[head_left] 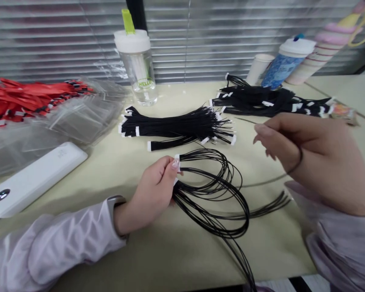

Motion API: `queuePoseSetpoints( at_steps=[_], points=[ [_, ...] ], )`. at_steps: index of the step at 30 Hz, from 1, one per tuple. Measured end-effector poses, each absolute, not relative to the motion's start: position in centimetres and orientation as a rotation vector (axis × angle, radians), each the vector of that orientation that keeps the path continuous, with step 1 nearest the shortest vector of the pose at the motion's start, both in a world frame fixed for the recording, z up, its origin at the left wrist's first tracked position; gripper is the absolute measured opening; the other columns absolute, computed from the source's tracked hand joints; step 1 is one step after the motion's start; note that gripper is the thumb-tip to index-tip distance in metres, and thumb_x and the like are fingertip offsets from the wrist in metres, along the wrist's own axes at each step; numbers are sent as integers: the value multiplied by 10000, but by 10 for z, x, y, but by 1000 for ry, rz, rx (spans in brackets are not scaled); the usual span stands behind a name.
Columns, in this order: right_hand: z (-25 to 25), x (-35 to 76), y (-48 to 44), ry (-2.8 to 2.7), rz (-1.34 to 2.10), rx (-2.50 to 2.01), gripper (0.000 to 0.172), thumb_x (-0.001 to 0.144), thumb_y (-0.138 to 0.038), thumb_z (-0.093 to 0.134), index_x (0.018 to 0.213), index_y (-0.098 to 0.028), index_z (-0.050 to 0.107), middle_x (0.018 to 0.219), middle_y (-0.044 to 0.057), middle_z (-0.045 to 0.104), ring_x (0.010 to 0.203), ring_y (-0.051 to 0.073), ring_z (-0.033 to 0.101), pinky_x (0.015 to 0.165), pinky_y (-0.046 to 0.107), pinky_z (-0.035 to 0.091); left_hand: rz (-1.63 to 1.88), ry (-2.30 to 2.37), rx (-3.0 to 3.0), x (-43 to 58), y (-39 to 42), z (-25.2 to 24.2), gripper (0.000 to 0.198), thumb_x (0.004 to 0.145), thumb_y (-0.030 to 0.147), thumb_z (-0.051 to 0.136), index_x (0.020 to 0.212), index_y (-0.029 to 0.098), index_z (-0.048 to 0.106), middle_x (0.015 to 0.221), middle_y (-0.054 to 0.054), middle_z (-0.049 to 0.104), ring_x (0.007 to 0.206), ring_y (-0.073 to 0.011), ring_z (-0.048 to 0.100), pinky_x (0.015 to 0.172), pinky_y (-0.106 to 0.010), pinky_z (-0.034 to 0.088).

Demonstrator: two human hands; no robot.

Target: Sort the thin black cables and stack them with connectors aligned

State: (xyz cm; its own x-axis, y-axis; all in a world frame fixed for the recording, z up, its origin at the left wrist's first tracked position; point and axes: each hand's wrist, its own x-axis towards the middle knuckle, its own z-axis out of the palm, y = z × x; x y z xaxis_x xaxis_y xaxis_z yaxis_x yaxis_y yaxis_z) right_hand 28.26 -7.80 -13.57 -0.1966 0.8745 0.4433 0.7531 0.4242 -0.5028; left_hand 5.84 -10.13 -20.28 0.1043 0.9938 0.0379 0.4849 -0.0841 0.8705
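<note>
My left hand pinches a bunch of thin black cords at its white-tipped end, low on the cream table. The cords loop out to the right and trail off the front edge. My right hand hovers above the table to the right, its fingers curled round a single black cord that runs down toward the loop. Behind the loop lies a tidy bundle of black cords with white tips. A second, looser heap of the same cords lies at the back right.
A white power bank lies at the left beside clear plastic sleeves and red lanyards. A clear bottle with a green tab stands at the back. A paper cup, a blue tumbler and a pink bottle stand back right.
</note>
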Motion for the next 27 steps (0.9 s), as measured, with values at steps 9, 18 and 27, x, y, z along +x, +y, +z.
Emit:
queuePoseSetpoints(
  at_steps=[9,18,27],
  points=[
    [-135,283,-80,-1883,881,-1424,279,838,-276,449,1092,-248,560,695,-6,603,479,83,517,452,228,419,891,1466,1641,60,-100,-202,341,877,413,324,660,164,407,576,28,404,508,-72,394,451,-175,346],
    [-125,288,-81,-2737,940,-1356,272,831,-277,438,584,-163,439,508,-48,380,471,46,323,435,171,271,907,1533,1427,59,-97,-198,362,860,459,331,670,164,425,598,24,444,454,-67,416,376,-168,356],
    [-143,265,-89,-2805,1162,-1221,181,697,-57,410,612,-178,516,527,-71,433,499,36,306,466,151,241,948,1551,1443,59,-97,-202,366,866,452,317,661,166,418,620,11,478,453,-70,417,369,-171,358]
  ],
)
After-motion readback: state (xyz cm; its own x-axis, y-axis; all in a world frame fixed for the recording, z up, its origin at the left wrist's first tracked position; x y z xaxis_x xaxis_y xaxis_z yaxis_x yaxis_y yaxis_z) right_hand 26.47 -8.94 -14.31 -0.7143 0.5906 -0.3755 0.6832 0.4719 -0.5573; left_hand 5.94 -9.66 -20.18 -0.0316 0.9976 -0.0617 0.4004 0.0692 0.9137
